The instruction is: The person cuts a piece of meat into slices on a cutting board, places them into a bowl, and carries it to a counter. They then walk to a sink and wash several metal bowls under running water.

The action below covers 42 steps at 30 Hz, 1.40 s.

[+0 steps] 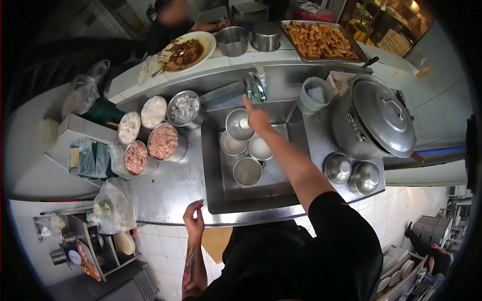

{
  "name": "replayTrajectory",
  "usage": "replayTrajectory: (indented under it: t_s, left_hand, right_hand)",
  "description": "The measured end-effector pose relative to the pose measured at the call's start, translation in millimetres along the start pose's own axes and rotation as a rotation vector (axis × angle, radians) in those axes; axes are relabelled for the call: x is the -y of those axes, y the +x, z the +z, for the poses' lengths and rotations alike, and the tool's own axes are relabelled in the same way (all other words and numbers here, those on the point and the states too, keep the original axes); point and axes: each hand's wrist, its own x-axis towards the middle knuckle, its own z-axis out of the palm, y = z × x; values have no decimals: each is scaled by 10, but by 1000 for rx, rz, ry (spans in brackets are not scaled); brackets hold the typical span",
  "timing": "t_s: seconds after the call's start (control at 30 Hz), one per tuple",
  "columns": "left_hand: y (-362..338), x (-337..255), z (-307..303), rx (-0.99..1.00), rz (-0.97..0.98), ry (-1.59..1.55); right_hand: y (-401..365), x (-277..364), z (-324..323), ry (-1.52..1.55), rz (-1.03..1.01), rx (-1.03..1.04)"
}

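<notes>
A steel table runs in front of the person; its near edge lies just beside the left hand, while the right hand reaches out across it. The deep sink set into it spreads below the right fingers. A big lidded pot stands well to the right of them, its lid resting askew. Farther off, ahead and to the right, a tray of browned pieces sits on the ledge; ahead and to the left is an oval plate with leftover-looking brown food. A pale tub stands right of those fingers. Five round metal containers cluster to their left, beyond the left fingers, holding pink mince, whitish stuff and grey-white pieces. Two domed metal bowls lie to the right, near the pot.

In the sink, one bowl is just below and left of the right fingers, and three more bowls sit nearer the person. The tap is right at the outstretched index finger; contact cannot be made out. The other right fingers seem folded, though partly hidden. The left fingers are loosely bent, tips close together; whether they pinch anything cannot be told.
</notes>
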Motion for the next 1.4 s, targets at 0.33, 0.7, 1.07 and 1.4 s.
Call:
replayTrajectory:
  t_s: [0.33, 0.7, 1.07, 1.4]
  left_hand:
    - [1343, 351, 1778, 420, -175, -292]
    - [2006, -128, 2938, 39, -89, -24]
    - [1959, -175, 2904, 296, -273, 23]
    - [1841, -460, 2915, 164, -187, -31]
  right_hand:
    - [-516, -566, 750, 403, 351, -259]
    - [-910, -532, 1253, 1459, 837, -271]
    - [-958, -901, 913, 902, 641, -237]
    - [-891, -794, 1680, 1356, 903, -293]
